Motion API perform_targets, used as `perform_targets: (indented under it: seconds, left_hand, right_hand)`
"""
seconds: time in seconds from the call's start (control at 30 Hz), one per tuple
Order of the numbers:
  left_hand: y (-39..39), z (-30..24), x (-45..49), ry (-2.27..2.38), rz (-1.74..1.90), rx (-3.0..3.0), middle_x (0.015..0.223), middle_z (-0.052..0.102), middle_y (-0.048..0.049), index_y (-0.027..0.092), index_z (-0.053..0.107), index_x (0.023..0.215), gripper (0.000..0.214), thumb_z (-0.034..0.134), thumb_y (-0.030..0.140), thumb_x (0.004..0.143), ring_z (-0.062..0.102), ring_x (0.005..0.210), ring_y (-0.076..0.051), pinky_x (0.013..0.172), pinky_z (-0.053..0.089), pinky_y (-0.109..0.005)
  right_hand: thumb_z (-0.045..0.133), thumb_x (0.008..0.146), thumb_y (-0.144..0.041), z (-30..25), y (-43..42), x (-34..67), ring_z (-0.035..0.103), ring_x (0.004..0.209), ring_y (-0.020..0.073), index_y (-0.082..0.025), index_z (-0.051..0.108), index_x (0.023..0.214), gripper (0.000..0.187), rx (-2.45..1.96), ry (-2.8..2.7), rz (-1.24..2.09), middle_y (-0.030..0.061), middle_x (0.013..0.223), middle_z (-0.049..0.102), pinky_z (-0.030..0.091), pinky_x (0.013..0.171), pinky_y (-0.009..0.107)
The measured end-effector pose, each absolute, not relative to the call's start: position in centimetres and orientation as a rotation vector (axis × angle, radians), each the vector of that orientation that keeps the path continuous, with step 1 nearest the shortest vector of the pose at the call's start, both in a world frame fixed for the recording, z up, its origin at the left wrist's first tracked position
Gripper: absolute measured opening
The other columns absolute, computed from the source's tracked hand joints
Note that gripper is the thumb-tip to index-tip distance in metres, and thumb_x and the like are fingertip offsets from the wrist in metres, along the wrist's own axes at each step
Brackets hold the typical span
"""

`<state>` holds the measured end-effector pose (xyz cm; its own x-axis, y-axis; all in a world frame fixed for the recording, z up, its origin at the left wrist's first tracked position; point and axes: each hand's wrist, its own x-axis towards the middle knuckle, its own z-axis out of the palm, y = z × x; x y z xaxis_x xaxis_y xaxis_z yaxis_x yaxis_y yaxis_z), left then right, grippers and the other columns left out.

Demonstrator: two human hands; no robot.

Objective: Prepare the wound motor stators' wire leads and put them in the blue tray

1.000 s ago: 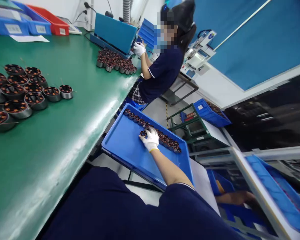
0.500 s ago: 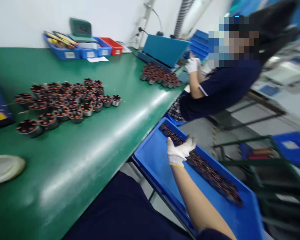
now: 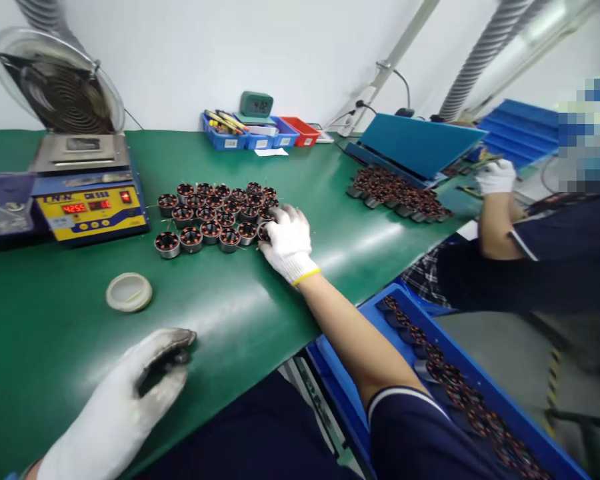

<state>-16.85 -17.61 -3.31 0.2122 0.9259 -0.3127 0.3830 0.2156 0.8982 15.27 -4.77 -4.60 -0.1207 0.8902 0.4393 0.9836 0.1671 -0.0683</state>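
Observation:
My right hand (image 3: 289, 241), in a white knit glove, reaches to the right edge of a group of copper-wound motor stators (image 3: 211, 230) on the green bench. Its fingers are closed around a motor stator (image 3: 263, 231), mostly hidden under the glove. Nearer to me, my left hand (image 3: 153, 380) hovers at the front of the bench, also gloved, with grey-stained fingertips. Its thumb and fingers curve apart, and I make out nothing held between them. A small pale round dish (image 3: 129, 292) lies just beyond the left hand.
A yellow-and-blue solder pot unit (image 3: 93, 212) with a fan stands at the left. Small bins (image 3: 230, 141) and a green clock (image 3: 257, 104) are at the wall. More stators (image 3: 400, 193) lie beside a co-worker's gloved hand (image 3: 497, 177). A blue tray (image 3: 505, 387) of stators is at lower right.
The view has swung left, bringing the solder unit and my left hand into sight. My right hand has moved from over the blue tray to the stators on the bench.

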Motion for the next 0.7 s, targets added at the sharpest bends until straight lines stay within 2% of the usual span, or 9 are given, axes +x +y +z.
perform_targets:
  seconds: [0.03,0.1,0.17,0.23,0.3,0.4,0.5,0.63,0.7]
  left_hand:
    - [-17.4,-3.0,-16.5,1.353,0.594,1.326,0.113,0.074,-0.0127,0.023,0.078,0.101,0.049,0.074,0.061,0.071,0.069,0.102,-0.031,0.095,0.056,-0.039]
    - [-17.2,-2.7,-15.9,1.273,0.589,1.213,0.117,0.071,-0.0163,0.019,0.071,0.116,0.058,0.074,0.059,0.074,0.07,0.085,-0.026,0.075,0.059,-0.034]
    - [-17.1,-2.6,-15.6,1.107,0.587,1.075,0.123,0.067,-0.0184,0.019,0.055,0.138,0.073,0.074,0.054,0.077,0.065,0.068,-0.018,0.054,0.052,-0.027]
    - [-17.1,-2.4,-15.6,0.914,0.567,0.949,0.115,0.068,-0.0161,0.02,0.046,0.145,0.076,0.073,0.05,0.081,0.06,0.061,-0.015,0.047,0.044,-0.023]
    - [-17.1,-2.1,-15.7,0.783,0.553,0.855,0.097,0.068,-0.0102,0.018,0.054,0.136,0.064,0.071,0.049,0.083,0.057,0.06,-0.013,0.048,0.043,-0.022]
    - [-17.1,-1.7,-15.8,0.753,0.666,0.786,0.084,0.062,-0.0049,0.016,0.061,0.117,0.048,0.073,0.047,0.083,0.056,0.06,-0.012,0.05,0.045,-0.021]
    - [-17.1,-1.7,-15.7,0.763,0.816,0.741,0.09,0.063,-0.0057,0.017,0.059,0.115,0.047,0.077,0.043,0.081,0.059,0.066,-0.014,0.058,0.051,-0.025]
    - [-17.2,-1.3,-15.9,0.723,0.884,0.624,0.103,0.066,-0.0077,0.021,0.06,0.118,0.051,0.082,0.039,0.076,0.066,0.08,-0.02,0.07,0.057,-0.033]
    - [-17.1,-0.8,-16.3,0.744,0.987,0.51,0.1,0.068,-0.0067,0.02,0.066,0.101,0.039,0.08,0.043,0.074,0.067,0.09,-0.024,0.079,0.058,-0.039]
  right_hand:
    - [0.077,0.072,-0.025,-4.4,-5.8,15.0,0.037,0.138,0.0416,-0.02,0.066,0.088,0.021,-1.711,-2.033,-0.308,0.0122,0.139,0.055,0.025,0.115,0.063]
    - [0.079,0.072,-0.03,-3.6,-8.6,13.8,0.033,0.142,0.0394,-0.022,0.063,0.084,0.021,-1.485,-2.033,-0.16,0.0097,0.141,0.053,0.027,0.116,0.061]
    - [0.077,0.079,-0.038,-2.6,-11.5,11.6,0.035,0.143,0.034,-0.022,0.062,0.086,0.023,-1.186,-2.133,0.133,0.0091,0.143,0.052,0.033,0.116,0.057]
    - [0.075,0.083,-0.046,-1.7,-13.7,9.1,0.043,0.14,0.03,-0.023,0.062,0.088,0.026,-0.889,-2.241,0.436,0.0094,0.14,0.056,0.038,0.115,0.053]
    - [0.074,0.084,-0.048,-1.3,-15.0,6.8,0.049,0.136,0.0293,-0.023,0.063,0.093,0.028,-0.745,-2.233,0.543,0.011,0.134,0.06,0.041,0.114,0.053]
    - [0.073,0.087,-0.037,-1.3,-15.8,5.0,0.057,0.125,0.0292,-0.024,0.063,0.106,0.025,-0.773,-2.092,0.399,0.012,0.119,0.066,0.042,0.112,0.056]
    - [0.064,0.089,-0.017,-1.3,-15.9,4.7,0.066,0.108,0.0254,-0.026,0.062,0.112,0.025,-0.777,-2.071,0.314,0.007,0.1,0.071,0.045,0.109,0.056]
    - [0.06,0.088,-0.009,-0.3,-15.5,4.2,0.068,0.101,0.0231,-0.024,0.063,0.107,0.024,-0.82,-2.05,0.351,0.007,0.101,0.072,0.047,0.108,0.054]
    - [0.06,0.089,-0.009,0.8,-15.3,3.6,0.068,0.1,0.0221,-0.023,0.063,0.103,0.02,-0.806,-2.038,0.431,0.0066,0.099,0.072,0.046,0.11,0.052]
